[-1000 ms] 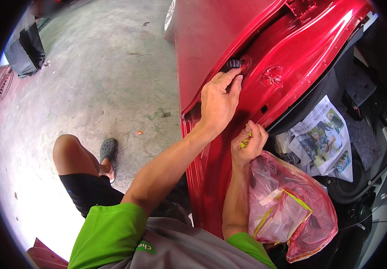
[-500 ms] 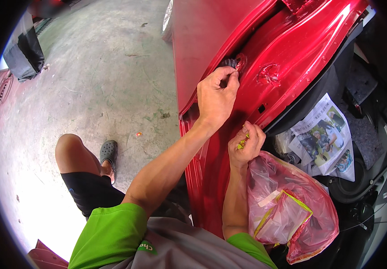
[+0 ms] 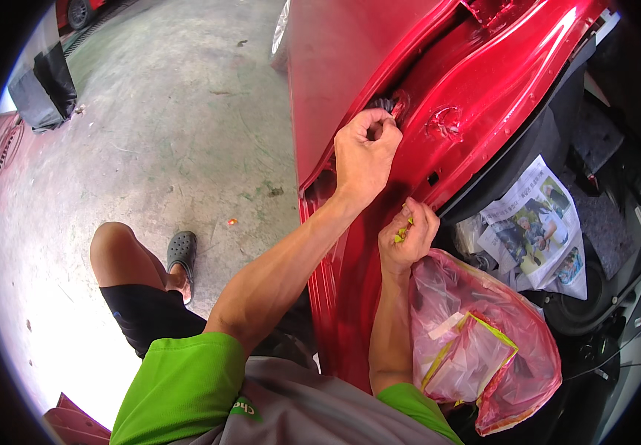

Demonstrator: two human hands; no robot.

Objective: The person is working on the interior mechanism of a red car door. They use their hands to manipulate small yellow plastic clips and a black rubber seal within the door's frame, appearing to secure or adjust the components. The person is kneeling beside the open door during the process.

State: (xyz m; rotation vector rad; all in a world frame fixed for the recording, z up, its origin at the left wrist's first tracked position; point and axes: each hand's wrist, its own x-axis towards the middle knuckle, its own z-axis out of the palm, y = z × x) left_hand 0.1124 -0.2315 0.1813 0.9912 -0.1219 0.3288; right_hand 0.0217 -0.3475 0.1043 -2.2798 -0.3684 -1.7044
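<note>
Crumpled yellow tape (image 3: 401, 232), seemingly already peeled off, is clenched in the right hand (image 3: 412, 239), while the left hand (image 3: 365, 152) is pinched closed beside the black corrugated boot (image 3: 381, 104) in the red door jamb (image 3: 495, 107), where a wrinkled red patch (image 3: 445, 122) is apparently left.

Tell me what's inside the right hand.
Crumpled yellow material shows inside the right hand; anything deeper is covered by the curled fingers and can't be seen.
</note>
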